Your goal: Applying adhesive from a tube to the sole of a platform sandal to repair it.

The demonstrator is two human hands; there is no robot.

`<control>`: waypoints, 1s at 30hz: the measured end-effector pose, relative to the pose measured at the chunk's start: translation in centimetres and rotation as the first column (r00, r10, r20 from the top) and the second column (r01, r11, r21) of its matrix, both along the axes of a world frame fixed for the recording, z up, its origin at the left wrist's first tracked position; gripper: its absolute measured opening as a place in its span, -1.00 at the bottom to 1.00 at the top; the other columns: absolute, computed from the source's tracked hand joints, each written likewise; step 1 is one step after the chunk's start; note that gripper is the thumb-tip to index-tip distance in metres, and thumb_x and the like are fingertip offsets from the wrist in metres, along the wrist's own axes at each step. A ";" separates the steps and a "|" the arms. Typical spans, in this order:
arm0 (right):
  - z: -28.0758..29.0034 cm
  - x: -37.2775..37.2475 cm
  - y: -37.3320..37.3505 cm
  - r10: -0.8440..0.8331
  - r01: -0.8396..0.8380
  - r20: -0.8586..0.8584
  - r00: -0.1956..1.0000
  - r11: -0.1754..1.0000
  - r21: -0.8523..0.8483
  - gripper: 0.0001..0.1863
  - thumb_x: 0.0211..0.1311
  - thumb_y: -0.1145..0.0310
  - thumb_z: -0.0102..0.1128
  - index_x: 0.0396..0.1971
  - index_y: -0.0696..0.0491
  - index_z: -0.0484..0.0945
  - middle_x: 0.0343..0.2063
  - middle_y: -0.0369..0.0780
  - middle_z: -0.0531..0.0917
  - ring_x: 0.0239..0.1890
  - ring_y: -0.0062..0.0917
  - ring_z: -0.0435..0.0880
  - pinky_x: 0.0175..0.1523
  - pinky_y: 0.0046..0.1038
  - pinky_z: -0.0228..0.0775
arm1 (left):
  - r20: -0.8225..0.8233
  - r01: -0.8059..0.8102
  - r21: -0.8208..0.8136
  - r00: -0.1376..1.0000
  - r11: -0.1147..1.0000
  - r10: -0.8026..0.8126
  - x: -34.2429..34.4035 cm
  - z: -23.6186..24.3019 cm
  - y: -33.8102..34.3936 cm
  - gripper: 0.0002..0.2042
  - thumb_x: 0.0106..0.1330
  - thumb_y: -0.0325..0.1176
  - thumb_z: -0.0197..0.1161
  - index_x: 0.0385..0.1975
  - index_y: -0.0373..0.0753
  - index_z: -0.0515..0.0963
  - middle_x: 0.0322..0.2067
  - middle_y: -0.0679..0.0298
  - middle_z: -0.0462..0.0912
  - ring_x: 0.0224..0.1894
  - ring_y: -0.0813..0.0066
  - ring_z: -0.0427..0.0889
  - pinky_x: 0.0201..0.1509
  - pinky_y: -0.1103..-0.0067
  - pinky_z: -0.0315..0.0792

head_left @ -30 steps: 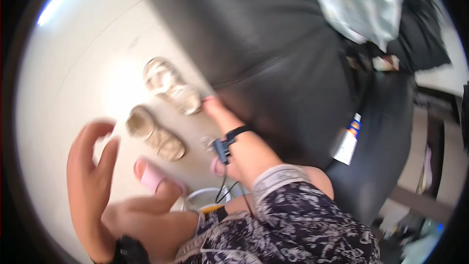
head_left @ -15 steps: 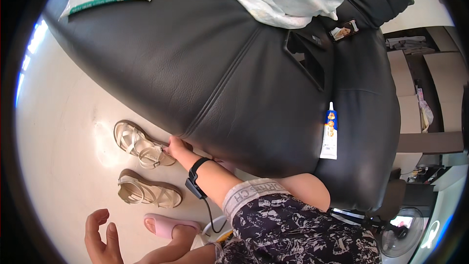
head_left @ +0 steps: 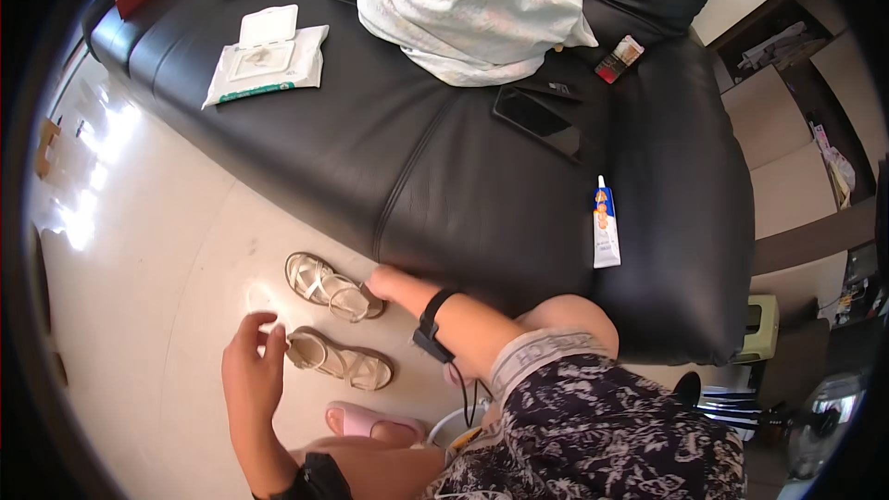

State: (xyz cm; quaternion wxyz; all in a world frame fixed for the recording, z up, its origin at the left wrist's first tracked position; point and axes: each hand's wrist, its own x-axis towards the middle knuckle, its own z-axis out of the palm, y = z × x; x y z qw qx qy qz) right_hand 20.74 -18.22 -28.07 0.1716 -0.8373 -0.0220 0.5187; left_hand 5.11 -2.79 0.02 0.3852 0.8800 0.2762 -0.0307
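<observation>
Now the left hand (head_left: 252,361), loosely curled and empty, is brought up beside the outer strappy sandal (head_left: 359,368) on the floor (head_left: 167,306), while the inner sandal (head_left: 326,289), by the black leather sofa (head_left: 519,222), is reached at its heel by the right hand (head_left: 381,284), whose grip cannot be told.

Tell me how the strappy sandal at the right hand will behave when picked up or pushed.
The sandal at the right hand will probably feel light, being mostly open straps above a sole. Those narrow straps may flex when gripped. Resting sole-down on the shiny floor, it would likely slide rather than roll if pushed.
</observation>
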 end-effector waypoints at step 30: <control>34.3 -5.9 -10.4 0.080 -0.697 0.865 0.496 0.631 0.341 -0.73 0.14 0.35 -0.02 -0.16 0.08 0.47 -0.19 -0.09 0.56 -0.14 -0.19 0.53 -0.09 -0.28 0.38 | -0.288 0.092 0.032 0.954 0.995 -0.079 -6.0 -12.0 -1.7 -0.74 0.11 -0.29 0.10 -0.33 -0.34 0.57 -0.38 -0.07 0.61 -0.28 0.03 0.59 -0.17 0.34 0.44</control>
